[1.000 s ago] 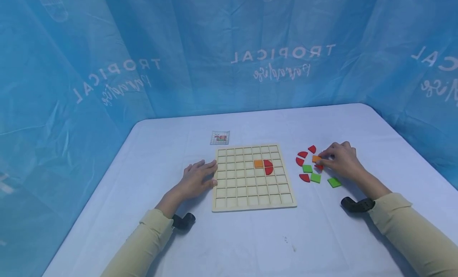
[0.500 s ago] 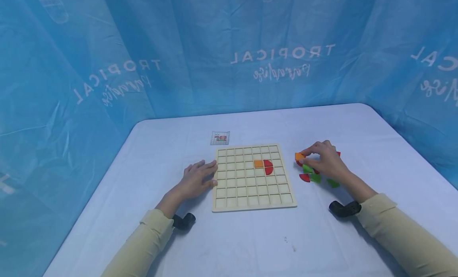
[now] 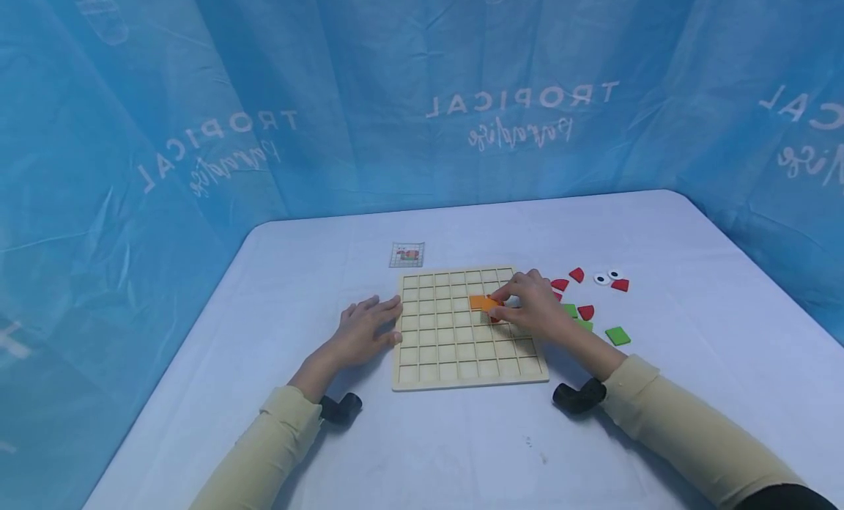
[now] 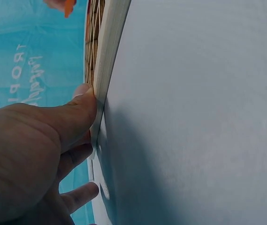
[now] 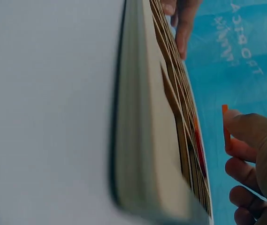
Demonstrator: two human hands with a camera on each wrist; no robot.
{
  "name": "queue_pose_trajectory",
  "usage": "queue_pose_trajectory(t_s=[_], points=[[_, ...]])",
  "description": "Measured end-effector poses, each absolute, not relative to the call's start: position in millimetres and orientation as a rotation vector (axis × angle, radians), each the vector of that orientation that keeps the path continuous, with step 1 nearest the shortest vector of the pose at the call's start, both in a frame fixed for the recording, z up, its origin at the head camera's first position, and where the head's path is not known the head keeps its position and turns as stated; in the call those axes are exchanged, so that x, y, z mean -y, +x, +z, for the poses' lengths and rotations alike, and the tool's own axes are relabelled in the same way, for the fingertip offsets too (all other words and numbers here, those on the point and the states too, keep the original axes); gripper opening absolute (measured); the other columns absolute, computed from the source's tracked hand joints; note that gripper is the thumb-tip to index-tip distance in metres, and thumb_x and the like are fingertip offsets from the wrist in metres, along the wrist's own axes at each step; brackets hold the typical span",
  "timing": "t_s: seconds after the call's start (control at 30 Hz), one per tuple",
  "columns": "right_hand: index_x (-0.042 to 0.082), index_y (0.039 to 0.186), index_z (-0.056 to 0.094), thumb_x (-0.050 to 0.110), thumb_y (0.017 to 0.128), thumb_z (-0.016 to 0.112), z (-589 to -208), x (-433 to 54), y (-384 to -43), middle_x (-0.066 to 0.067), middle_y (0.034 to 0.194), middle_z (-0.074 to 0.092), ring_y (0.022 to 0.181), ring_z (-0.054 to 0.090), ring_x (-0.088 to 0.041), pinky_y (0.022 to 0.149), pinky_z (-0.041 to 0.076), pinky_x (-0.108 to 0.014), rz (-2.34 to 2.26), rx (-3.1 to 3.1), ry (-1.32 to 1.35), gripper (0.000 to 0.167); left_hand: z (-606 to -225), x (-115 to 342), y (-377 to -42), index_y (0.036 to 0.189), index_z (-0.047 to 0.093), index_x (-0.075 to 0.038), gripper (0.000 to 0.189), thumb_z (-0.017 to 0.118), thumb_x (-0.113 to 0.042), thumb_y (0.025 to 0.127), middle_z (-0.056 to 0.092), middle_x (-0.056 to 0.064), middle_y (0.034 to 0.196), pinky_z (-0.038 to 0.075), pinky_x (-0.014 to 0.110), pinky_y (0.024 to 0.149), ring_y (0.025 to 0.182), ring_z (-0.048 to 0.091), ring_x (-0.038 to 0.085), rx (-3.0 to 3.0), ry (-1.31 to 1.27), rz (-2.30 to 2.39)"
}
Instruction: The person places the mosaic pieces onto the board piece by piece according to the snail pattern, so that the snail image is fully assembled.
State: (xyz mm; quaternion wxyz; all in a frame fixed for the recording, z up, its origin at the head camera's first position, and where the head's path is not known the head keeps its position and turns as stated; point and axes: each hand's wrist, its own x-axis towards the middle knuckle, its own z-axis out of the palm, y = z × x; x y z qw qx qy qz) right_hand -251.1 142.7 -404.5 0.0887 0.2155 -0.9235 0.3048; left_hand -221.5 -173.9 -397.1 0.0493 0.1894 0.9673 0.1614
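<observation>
My right hand point(image 3: 532, 306) pinches an orange square tile point(image 5: 226, 127) between thumb and fingers, held above the gridded wooden board point(image 3: 442, 356). Seen from the head, that tile overlaps the board's inlaid orange tile point(image 3: 476, 302) and partly covers two red quarter-round tiles beside it. At the board's left edge rests my left hand point(image 3: 361, 330), fingers fairly straight. Its thumb point(image 4: 79, 110) touches the edge in the left wrist view. Right of the board lie loose green square tiles point(image 3: 617, 335) and red quarter-round tiles point(image 3: 586, 312), some hidden behind the right hand.
A small picture card point(image 3: 406, 255) with a printed grid lies behind the board. Two round eye pieces point(image 3: 601, 278) sit among the loose tiles at right. Blue printed sheeting point(image 3: 422, 158) stands behind the white-covered table point(image 3: 461, 444).
My right hand has picked up the orange tile from the loose pieces and carried it left over the board, uncovering the eye pieces. The left hand stays at the board's edge.
</observation>
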Motion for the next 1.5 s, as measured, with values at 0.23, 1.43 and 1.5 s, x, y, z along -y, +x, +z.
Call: queue_pose_trajectory(t_s=[0.23, 1.43, 1.5], points=[[0.012, 0.098, 0.076, 0.034, 0.076, 0.078, -409, -129, -251, -0.004, 0.096, 0.065, 0.092, 0.047, -0.021, 0.074, 0.033, -0.035, 0.714, 2.761, 0.705, 0.031, -398, 175, -221, 0.142, 0.042, -0.011, 0.057, 0.058, -0.034, 0.093, 0.035, 0.004, 0.153, 0.015, 0.064, 0.113, 0.142, 0.024, 0.040, -2.951, 0.602, 0.506], [0.011, 0.103, 0.073, 0.027, 0.079, 0.076, -406, -168, -262, -0.009, 0.094, 0.063, 0.093, 0.047, -0.027, 0.077, 0.035, -0.041, 0.671, 2.773, 0.420, 0.029, -396, 174, -221, 0.142, 0.042, -0.011, 0.058, 0.059, -0.034, 0.092, 0.035, 0.005, 0.153, 0.017, 0.065, 0.112, 0.142, 0.026, 0.040, -2.956, 0.596, 0.483], [0.010, 0.105, 0.073, 0.027, 0.080, 0.075, -406, -179, -266, -0.011, 0.093, 0.063, 0.093, 0.046, -0.028, 0.077, 0.034, -0.043, 0.673, 2.783, 0.341, 0.030, -396, 174, -221, 0.142, 0.042, -0.011, 0.058, 0.059, -0.034, 0.092, 0.035, 0.005, 0.153, 0.016, 0.065, 0.112, 0.142, 0.026, 0.040, -2.954, 0.593, 0.485]])
